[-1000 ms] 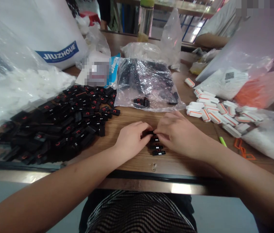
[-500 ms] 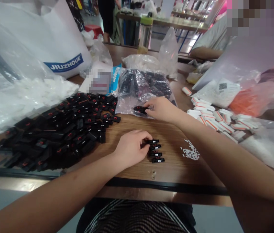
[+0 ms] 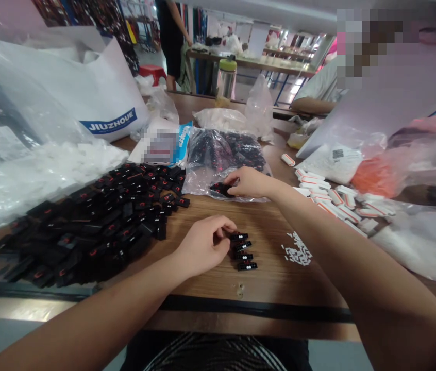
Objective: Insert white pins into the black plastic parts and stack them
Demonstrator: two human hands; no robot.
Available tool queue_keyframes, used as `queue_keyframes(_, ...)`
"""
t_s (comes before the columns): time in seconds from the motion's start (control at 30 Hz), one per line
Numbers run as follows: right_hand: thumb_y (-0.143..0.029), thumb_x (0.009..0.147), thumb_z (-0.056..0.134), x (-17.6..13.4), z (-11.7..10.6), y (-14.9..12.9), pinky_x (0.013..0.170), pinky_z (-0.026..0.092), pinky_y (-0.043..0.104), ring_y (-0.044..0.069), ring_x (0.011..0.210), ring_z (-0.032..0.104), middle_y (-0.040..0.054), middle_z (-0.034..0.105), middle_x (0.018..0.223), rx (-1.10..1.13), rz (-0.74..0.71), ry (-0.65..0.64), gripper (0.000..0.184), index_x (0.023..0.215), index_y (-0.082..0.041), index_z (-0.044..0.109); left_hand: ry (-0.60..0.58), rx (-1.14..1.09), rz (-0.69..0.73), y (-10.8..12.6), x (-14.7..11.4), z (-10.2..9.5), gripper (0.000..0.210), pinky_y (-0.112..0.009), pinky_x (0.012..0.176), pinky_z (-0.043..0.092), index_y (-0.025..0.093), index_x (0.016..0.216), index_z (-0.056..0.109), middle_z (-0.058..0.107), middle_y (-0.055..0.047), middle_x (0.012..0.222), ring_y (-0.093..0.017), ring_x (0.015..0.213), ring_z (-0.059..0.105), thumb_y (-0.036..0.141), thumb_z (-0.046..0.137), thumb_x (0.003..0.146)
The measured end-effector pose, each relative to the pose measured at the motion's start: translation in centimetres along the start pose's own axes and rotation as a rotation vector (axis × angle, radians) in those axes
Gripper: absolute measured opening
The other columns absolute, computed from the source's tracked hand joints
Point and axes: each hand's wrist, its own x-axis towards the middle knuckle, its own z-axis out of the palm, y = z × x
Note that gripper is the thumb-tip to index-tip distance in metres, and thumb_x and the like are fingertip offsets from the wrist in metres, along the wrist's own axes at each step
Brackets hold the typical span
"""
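Observation:
My right hand is closed on a black plastic part with a red mark, at the near edge of a clear plastic bag. More black parts fill that bag. My left hand rests on the table with curled fingers, thumb and index finger around the left end of the farthest piece in a short row. Several black pieces make up this row, standing side by side with white dots on their ends. The fingers hide their left ends, so the exact contact is partly covered.
A large heap of black parts spreads at left below a white bag. Small white bits lie right of the row. White pieces with orange stripes are piled farther right. A bottle and a person's arm appear behind.
The view has tilted up slightly, so everything sits lower in the picture. Both hands keep nearly the same places, the right at the bag and the left by the row.

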Motion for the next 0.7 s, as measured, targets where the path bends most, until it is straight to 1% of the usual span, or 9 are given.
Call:
queue_keyframes(0.1,-0.016,0.073,0.063,0.1,0.0,0.2,0.062,0.045,0.024,0.012,0.065,0.060,0.0028,0.075,0.082,0.058,0.022,-0.028,0.033,0.102,-0.016,0.080,0.015,-0.052,-0.040,-0.2,0.1,0.0,0.029,-0.025,0.062,0.044,0.019,0.098,0.068,0.071,-0.001,0.088,-0.014,0.071,0.060,0.004,0.055,0.076)
queue_keyframes(0.2,-0.019,0.073,0.065,0.1,0.0,0.3,0.058,0.044,0.024,0.011,0.059,0.056,0.0022,0.071,0.075,0.099,0.053,-0.037,0.036,0.106,-0.015,0.079,0.041,-0.092,-0.067,-0.2,0.3,0.1,0.021,-0.026,0.062,0.044,0.018,0.098,0.067,0.072,-0.003,0.090,-0.015,0.074,0.063,0.010,0.056,0.082)
queue_keyframes(0.33,-0.024,0.074,0.067,-0.2,0.0,0.6,0.055,0.043,0.025,0.009,0.052,0.052,0.0001,0.066,0.065,0.129,0.079,-0.028,0.030,0.098,-0.014,0.080,0.078,-0.131,-0.071,-0.2,0.4,0.0,0.013,-0.027,0.066,0.046,0.018,0.095,0.067,0.072,-0.003,0.089,-0.016,0.079,0.065,0.018,0.057,0.087)
queue_keyframes(0.43,-0.025,0.074,0.069,-0.8,0.1,1.2,0.056,0.043,0.026,0.010,0.053,0.053,0.0005,0.066,0.063,0.147,0.090,0.025,0.025,0.092,-0.014,0.080,0.123,-0.117,-0.040,-0.5,0.4,0.1,0.013,-0.029,0.071,0.047,0.019,0.093,0.068,0.072,-0.002,0.088,-0.016,0.079,0.064,0.023,0.056,0.091)
queue_keyframes(0.5,-0.027,0.073,0.071,-1.5,0.3,1.5,0.060,0.045,0.027,0.012,0.059,0.056,0.0022,0.070,0.069,0.155,0.093,0.081,0.023,0.091,-0.015,0.080,0.158,-0.119,-0.010,-0.8,0.5,0.2,0.013,-0.029,0.071,0.047,0.019,0.091,0.068,0.071,-0.001,0.086,-0.015,0.077,0.063,0.023,0.056,0.091)
queue_keyframes(0.6,-0.031,0.074,0.074,-3.4,1.0,1.7,0.067,0.048,0.028,0.014,0.068,0.060,0.0037,0.074,0.078,0.194,0.091,0.174,0.022,0.089,-0.017,0.080,0.223,-0.132,0.009,-1.3,0.6,0.3,0.010,-0.028,0.071,0.049,0.019,0.091,0.068,0.071,0.000,0.085,-0.014,0.075,0.063,0.023,0.059,0.090)
queue_keyframes(0.7,-0.032,0.075,0.073,-5.7,2.3,1.8,0.067,0.048,0.029,0.014,0.070,0.061,0.0030,0.075,0.081,0.266,0.071,0.221,0.020,0.089,-0.020,0.080,0.259,-0.121,0.001,-1.5,0.9,0.5,0.010,-0.029,0.072,0.050,0.019,0.095,0.068,0.071,-0.001,0.088,-0.015,0.077,0.065,0.022,0.061,0.088)
